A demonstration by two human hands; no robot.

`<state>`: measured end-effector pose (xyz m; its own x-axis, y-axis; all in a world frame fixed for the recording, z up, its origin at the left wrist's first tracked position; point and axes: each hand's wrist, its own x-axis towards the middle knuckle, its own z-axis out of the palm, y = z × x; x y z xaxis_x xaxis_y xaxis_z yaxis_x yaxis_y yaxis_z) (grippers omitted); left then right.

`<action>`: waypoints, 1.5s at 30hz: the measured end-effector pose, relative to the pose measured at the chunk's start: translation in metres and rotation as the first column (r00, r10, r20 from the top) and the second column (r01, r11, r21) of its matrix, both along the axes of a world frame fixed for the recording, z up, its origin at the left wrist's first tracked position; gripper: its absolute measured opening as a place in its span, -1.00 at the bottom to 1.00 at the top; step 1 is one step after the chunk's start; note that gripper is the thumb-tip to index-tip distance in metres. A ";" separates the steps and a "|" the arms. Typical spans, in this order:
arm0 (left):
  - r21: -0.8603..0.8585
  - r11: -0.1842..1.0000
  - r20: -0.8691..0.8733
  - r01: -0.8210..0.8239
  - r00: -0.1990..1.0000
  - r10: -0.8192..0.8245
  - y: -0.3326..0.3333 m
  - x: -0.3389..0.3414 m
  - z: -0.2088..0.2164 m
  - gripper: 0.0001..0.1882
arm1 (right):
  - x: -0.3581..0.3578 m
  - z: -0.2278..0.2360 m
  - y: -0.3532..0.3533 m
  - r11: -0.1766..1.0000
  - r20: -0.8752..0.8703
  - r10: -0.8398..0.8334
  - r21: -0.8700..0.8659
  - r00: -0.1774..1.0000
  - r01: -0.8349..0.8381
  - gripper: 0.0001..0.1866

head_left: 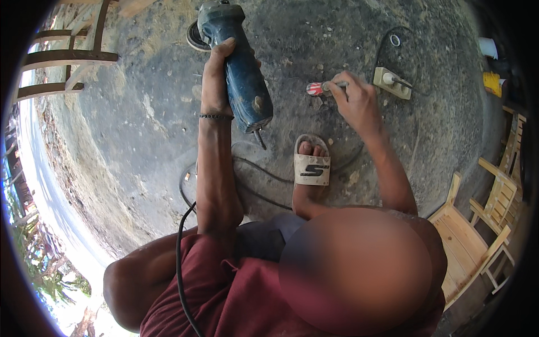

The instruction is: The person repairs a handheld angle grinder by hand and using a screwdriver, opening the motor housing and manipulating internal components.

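Note:
My left hand (218, 70) is wrapped around a dark blue angle grinder (245, 84), its grey gear head pointing away from me. The disc and guard (196, 37) show at the head's left side. From the grinder's near end sticks a short black cord sleeve (259, 139). My right hand (357, 104) is closed, low over the floor, with thumb and fingers pinching what looks like a screwdriver (315, 89). Its red-and-white striped handle points left, while my fingers cover most of the rest.
Right of my right hand lies a cream extension socket (392, 83) with a plug in it. A black cable (264, 171) loops past my sandalled foot (312, 160). Wooden chairs (457, 241) stand at the right, a wooden frame (70, 58) at the far left, a yellow container (492, 83) far right.

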<state>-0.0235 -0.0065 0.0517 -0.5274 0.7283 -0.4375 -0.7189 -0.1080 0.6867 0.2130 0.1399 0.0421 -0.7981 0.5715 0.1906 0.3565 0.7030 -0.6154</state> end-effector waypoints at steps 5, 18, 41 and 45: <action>0.002 1.000 0.003 0.031 1.000 -0.031 -0.005 -0.009 0.000 -0.54 | -0.006 0.015 0.012 0.994 0.159 -0.038 -0.099 0.987 0.054 -0.86; -0.006 1.000 0.007 -0.017 1.000 0.017 -0.013 -0.007 -0.003 -0.53 | -0.016 0.028 0.008 0.977 0.274 0.075 -0.214 0.959 -0.015 -0.84; -0.689 0.707 -0.635 -0.158 0.601 -0.485 0.000 -0.001 -0.067 -0.25 | -0.003 -0.025 -0.008 0.969 -0.067 -0.163 -0.197 0.984 0.147 -0.89; -0.771 0.620 -0.591 -0.149 0.530 -0.608 0.019 0.012 -0.058 -0.28 | 0.000 -0.029 -0.004 0.965 -0.122 -0.184 -0.209 0.975 0.156 -0.91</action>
